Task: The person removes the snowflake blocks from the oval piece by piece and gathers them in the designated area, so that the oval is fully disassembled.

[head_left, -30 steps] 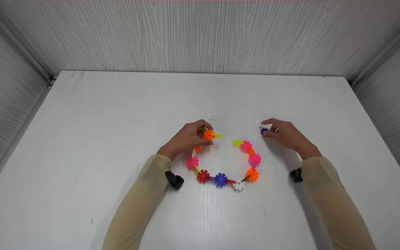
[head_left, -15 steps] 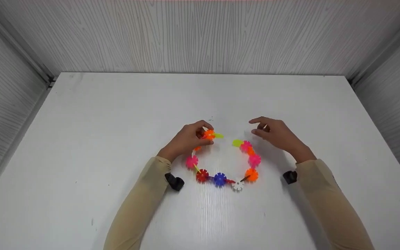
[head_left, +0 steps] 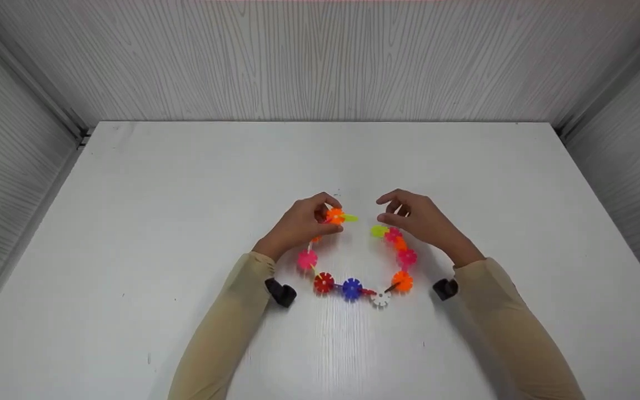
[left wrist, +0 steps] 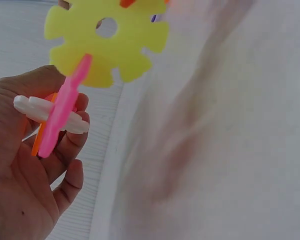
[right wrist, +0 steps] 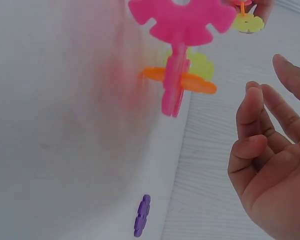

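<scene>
Head view shows a gapped ring (head_left: 324, 283) of notched pink, orange, yellow, red, blue, white discs (head_left: 351, 289); left hand (head_left: 299, 223) grips its far-left part, right hand (head_left: 424, 222) relaxed, empty.

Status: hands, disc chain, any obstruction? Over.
Left hand holding chain near one end. Right hand empty, near the other. Yellow end discs unjoined. Purple disc aside, not between them.

The right hand (head_left: 420, 219) has moved nearer the left hand (head_left: 298, 223).
</scene>
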### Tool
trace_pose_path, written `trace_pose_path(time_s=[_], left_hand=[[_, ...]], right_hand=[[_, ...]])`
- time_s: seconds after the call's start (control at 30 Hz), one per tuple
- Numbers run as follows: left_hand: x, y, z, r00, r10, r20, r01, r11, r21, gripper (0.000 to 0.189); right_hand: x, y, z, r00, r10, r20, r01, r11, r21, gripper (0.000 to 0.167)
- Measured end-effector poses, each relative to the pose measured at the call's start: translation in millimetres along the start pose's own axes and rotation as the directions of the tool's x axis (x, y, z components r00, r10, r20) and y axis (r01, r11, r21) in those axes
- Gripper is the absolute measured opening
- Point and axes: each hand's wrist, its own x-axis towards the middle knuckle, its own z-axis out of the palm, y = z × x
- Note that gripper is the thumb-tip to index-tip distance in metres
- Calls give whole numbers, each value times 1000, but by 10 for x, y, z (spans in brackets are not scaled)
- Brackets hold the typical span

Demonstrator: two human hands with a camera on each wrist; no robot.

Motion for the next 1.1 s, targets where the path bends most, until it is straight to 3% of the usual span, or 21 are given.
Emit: trace_pose_path(time_s=[0.4,0.93,1.1], left_hand=[[0,43,32,1000,-16,-9,16,1000,21,36],[11,38,42,999,36,-22,-36,999,-19,35],[6,53,54,999,23,-31,-23,1000,-1,36]], right_hand=[[62,-221,209,995,-78,56,79,997,-22,36],[116,-290,285,991,-131,-14,130,990,-47,15],[124,-286,296,992,-126,-19,124,988,-87,12]])
